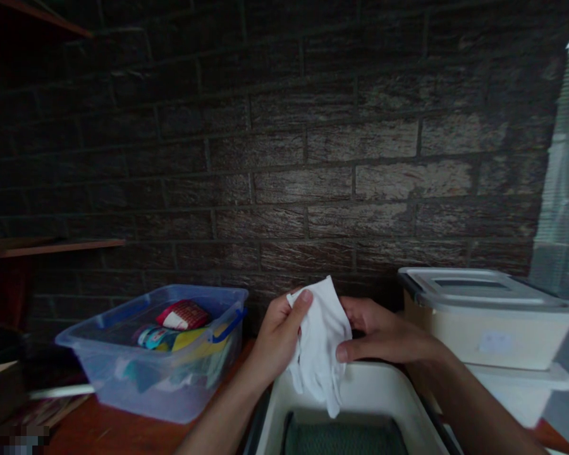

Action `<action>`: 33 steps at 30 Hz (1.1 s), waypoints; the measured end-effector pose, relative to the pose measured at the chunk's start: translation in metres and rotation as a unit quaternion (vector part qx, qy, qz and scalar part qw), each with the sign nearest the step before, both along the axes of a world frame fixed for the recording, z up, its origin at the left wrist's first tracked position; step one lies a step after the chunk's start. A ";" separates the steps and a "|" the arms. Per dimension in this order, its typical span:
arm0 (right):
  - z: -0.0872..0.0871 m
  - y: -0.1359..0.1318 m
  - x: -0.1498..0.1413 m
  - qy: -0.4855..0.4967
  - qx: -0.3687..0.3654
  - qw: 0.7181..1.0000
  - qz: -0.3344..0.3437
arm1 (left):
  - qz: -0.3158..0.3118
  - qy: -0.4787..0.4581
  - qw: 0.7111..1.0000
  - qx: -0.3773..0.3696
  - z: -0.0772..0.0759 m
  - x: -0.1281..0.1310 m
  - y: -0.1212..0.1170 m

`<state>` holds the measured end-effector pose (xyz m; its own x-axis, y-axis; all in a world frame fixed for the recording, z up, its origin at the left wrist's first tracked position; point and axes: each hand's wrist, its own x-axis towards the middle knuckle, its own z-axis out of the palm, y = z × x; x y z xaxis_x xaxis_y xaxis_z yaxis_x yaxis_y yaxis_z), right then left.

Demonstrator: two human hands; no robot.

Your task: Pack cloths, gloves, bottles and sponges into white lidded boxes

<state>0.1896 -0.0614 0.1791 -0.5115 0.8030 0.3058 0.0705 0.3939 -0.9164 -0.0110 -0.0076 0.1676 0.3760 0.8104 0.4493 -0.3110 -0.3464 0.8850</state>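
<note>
A white glove (320,335), or perhaps a pair laid together, hangs with its limp fingers down above an off-white bin (365,382). My left hand (284,328) pinches its left side near the cuff, thumb in front. On the other edge, my right hand (377,328) is closed with the thumb against the front of the cloth; the fingertips behind it are hidden. Inside the bin lies a dark green textured item (344,439), only partly in view.
To the left, a clear plastic tub (146,385) with blue handles holds a red packet (183,315) and several other items. Lidded off-white boxes (493,328) are stacked at right. A dark brick wall (275,158) rises behind; wooden shelves (52,248) jut in at left.
</note>
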 end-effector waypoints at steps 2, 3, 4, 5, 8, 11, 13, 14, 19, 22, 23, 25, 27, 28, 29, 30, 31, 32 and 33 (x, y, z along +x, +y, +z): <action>-0.007 0.004 0.000 -0.035 -0.022 0.999 -0.005 | 0.007 -0.008 1.000 0.005 -0.002 0.001 0.001; -0.010 0.005 0.002 -0.057 -0.029 0.998 -0.020 | 0.017 -0.016 1.000 0.004 -0.002 0.001 0.002; -0.011 0.005 0.004 -0.076 -0.034 0.996 -0.038 | 0.031 -0.026 0.999 0.000 -0.001 0.001 0.003; -0.012 0.006 0.007 -0.087 -0.033 0.994 -0.055 | 0.049 -0.040 0.998 -0.006 -0.001 0.001 0.005; -0.010 0.005 0.012 -0.076 -0.011 0.992 -0.096 | 0.100 -0.100 0.990 -0.025 0.003 0.000 0.010; -0.006 0.005 0.012 -0.033 0.002 0.993 -0.113 | 0.116 -0.162 0.979 -0.045 0.009 0.000 0.014; -0.004 0.004 0.012 -0.013 -0.002 0.993 -0.115 | 0.110 -0.191 0.973 -0.062 0.012 -0.001 0.016; -0.004 0.003 0.013 -0.016 -0.002 0.994 -0.111 | 0.108 -0.201 0.971 -0.069 0.014 -0.002 0.017; 0.002 -0.004 0.029 -0.131 -0.037 0.989 -0.061 | 0.110 -0.224 0.966 -0.072 0.018 -0.008 0.022; 0.003 -0.002 0.038 -0.169 -0.032 0.983 -0.059 | 0.110 -0.195 0.972 -0.066 0.017 -0.010 0.021; 0.003 0.001 0.039 -0.158 -0.012 0.984 -0.079 | 0.107 -0.177 0.976 -0.061 0.016 -0.010 0.019; -0.001 0.008 0.036 -0.107 0.027 0.986 -0.122 | 0.087 -0.135 0.986 -0.045 0.012 -0.008 0.015; -0.006 0.013 0.028 -0.055 0.032 0.990 -0.126 | 0.058 -0.089 0.994 -0.026 0.007 -0.005 0.011; -0.009 0.015 0.023 -0.036 0.025 0.993 -0.108 | 0.046 -0.068 0.996 -0.018 0.005 -0.004 0.009; -0.011 0.016 0.018 -0.020 0.014 0.996 -0.080 | 0.038 -0.052 0.998 -0.011 0.003 -0.002 0.007; -0.012 0.016 0.012 -0.007 0.002 0.999 -0.050 | 0.033 -0.041 0.999 -0.005 0.001 -0.001 0.006; -0.013 0.015 0.008 0.002 -0.015 1.000 -0.021 | 0.030 -0.034 0.999 0.001 0.000 0.000 0.005; -0.014 0.014 0.004 0.002 -0.032 0.999 0.000 | 0.027 -0.029 0.999 0.005 -0.001 0.000 0.004; -0.015 0.013 0.002 -0.008 -0.051 0.999 0.012 | 0.027 -0.027 0.999 0.009 -0.002 0.001 0.004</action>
